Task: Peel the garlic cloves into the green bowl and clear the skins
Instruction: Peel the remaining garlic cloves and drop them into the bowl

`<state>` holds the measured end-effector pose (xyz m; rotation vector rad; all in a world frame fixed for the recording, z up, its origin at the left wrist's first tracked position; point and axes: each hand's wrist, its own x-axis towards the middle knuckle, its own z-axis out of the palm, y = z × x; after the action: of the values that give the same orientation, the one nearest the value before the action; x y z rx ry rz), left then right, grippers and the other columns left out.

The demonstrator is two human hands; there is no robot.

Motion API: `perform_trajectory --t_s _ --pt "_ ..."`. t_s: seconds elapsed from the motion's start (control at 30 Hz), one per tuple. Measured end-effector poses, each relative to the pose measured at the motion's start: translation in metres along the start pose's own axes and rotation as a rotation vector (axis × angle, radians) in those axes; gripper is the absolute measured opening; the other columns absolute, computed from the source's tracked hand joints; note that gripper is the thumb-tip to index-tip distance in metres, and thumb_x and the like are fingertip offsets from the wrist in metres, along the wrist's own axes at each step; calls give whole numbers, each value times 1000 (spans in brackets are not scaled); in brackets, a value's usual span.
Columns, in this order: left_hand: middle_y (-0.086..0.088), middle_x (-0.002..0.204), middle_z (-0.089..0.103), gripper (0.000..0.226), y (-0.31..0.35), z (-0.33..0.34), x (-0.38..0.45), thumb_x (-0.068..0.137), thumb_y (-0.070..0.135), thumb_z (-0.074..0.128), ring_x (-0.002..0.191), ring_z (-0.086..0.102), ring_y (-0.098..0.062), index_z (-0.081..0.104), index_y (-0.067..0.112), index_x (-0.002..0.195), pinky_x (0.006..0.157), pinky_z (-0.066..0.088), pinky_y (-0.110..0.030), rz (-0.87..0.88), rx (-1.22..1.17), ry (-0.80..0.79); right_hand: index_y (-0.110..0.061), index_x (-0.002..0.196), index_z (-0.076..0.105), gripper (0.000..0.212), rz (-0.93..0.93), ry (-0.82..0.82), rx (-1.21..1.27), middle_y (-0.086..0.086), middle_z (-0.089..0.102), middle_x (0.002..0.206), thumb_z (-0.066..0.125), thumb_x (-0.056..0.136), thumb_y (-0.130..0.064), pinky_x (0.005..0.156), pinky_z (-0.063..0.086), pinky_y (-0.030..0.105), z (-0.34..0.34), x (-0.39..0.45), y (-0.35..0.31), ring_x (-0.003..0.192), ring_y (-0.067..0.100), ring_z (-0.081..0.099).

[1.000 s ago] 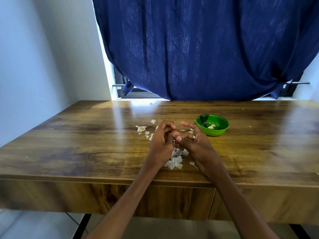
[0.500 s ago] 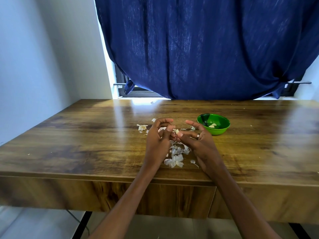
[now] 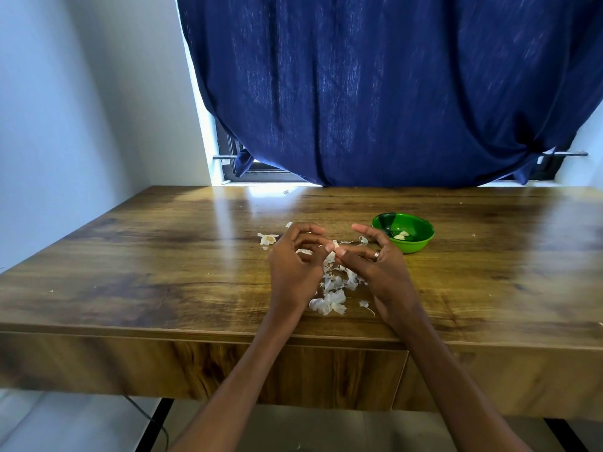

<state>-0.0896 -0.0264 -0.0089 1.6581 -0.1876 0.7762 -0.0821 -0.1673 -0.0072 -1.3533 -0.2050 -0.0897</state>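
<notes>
My left hand [image 3: 295, 265] and my right hand [image 3: 375, 262] meet above the wooden table [image 3: 163, 256]. Both pinch a small garlic clove [image 3: 333, 246] between their fingertips, and a strip of skin hangs from it. Below the hands lies a heap of white garlic skins [image 3: 331, 291]. More skins [image 3: 267, 239] lie to the left of my left hand. The green bowl [image 3: 414, 245] stands to the right of my right hand, with a peeled clove [image 3: 401, 235] inside. A ring sits on one right finger.
A dark blue curtain [image 3: 391, 93] hangs behind the table over a window. A pale wall stands on the left. The table's front edge runs just below my wrists, with a drawer front under it.
Both hands have lifted slightly and spread apart, with the fingers opening out; the clove and a strip of skin now show between the fingertips.
</notes>
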Motion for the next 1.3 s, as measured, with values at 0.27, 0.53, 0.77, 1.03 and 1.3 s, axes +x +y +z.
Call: perform_trajectory --t_s 0.27,0.53,0.77,1.03,1.3 --pt "11 89 75 14 -1 0 -2 86 5 73 88 70 -4 75 17 94 75 58 -27 29 77 -22 -19 128 61 58 12 2 -23 10 77 106 86 77 -7 86 60 40 -1 0 1 97 21 76" --pt "11 110 71 35 -6 -2 -1 87 -4 63 105 63 1 75 22 107 88 54 -23 37 189 -58 -18 124 63 55 -1 43 -20 12 74 107 86 76 -2 70 58 26 -1 1 2 88 18 76" --pt "-1 89 78 29 5 -3 -2 83 4 79 83 75 -8 71 14 109 74 61 -26 -135 -46 -88 -14 123 63 56 -36 28 -52 11 74 102 86 74 0 72 61 27 0 -2 -1 87 19 76" --pt "-2 88 78 30 6 -5 -2 82 5 81 83 76 -13 69 13 108 75 62 -31 -192 -104 -97 -13 121 63 45 -58 45 -36 3 78 93 79 82 4 67 57 21 0 -4 -2 85 14 77" --pt "-1 84 78 37 10 -6 -5 73 8 86 79 75 -10 70 13 106 68 60 -23 -151 -45 -103 -17 116 64 48 -75 63 -70 4 77 88 81 78 6 70 59 26 -1 -3 0 84 18 77"
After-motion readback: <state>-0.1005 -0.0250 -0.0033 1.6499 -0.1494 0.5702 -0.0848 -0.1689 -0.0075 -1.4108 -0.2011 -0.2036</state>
